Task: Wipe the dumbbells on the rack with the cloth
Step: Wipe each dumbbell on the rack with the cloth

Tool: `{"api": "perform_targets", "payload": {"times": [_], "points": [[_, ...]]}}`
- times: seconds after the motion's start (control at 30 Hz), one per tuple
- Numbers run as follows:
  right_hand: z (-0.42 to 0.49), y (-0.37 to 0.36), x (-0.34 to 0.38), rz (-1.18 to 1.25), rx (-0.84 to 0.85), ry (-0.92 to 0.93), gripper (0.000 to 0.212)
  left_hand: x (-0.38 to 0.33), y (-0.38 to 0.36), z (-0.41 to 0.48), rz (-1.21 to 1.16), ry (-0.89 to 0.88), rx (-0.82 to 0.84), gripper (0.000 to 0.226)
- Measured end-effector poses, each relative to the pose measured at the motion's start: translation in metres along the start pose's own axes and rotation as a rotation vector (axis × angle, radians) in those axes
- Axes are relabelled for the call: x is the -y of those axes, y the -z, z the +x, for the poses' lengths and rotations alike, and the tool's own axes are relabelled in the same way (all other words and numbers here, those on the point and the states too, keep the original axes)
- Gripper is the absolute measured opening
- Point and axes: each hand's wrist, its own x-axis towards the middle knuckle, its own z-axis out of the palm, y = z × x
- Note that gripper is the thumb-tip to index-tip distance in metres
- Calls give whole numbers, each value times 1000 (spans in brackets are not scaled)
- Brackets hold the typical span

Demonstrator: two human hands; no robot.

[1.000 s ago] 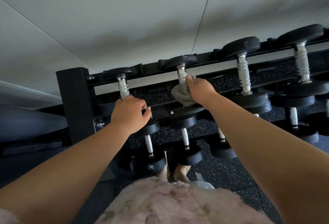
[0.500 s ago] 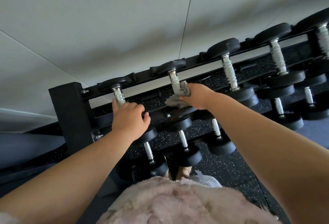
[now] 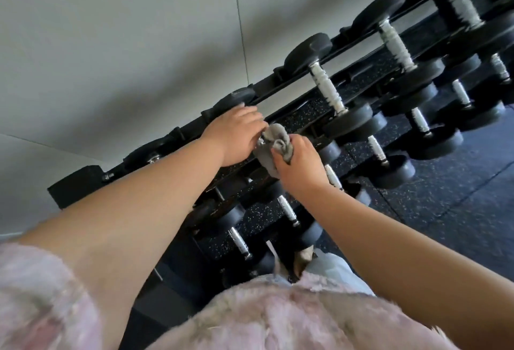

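Now wiping a top-row dumbbell handle on the rack.
Right hand clutches the grey cloth against it; left hand curls over that dumbbell; loose bunching risks missed patches.

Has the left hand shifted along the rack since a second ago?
Yes. The left hand has left the end dumbbell near the rack's post and moved rightward to the next dumbbell, beside the cloth.
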Motion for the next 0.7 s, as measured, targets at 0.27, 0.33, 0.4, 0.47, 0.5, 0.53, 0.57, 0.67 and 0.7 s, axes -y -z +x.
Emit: {"api": "perform_targets", "payload": {"times": [0.27, 0.33, 0.4, 0.47, 0.5, 0.53, 0.57, 0.67, 0.7], "points": [[-3, 7, -22, 99, 132, -184, 26, -2, 7, 41, 518, -234, 187, 60], [-21, -10, -13, 163, 68, -143, 20, -4, 11, 49, 568, -254, 246, 65], [-36, -26, -5, 232, 24, -165, 20, -3, 8, 52, 565, -227, 252, 73], [-39, -32, 1, 307, 13, -212, 29, -2, 3, 51, 569, -215, 229, 78], [-34, -33, 1, 337, -3, -221, 35, -1, 2, 51, 579, -210, 221, 76], [-27, -32, 0, 346, -26, -219, 40, -1, 1, 52, 594, -205, 219, 71], [-18, -31, -1, 343, -50, -222, 40, -2, 2, 53, 601, -202, 216, 66], [5, -26, -5, 396, -111, -377, 32, -4, 2, 55, 611, -191, 203, 57], [10, -26, -6, 423, -130, -470, 35, -4, 0, 54, 619, -192, 193, 56]]}}
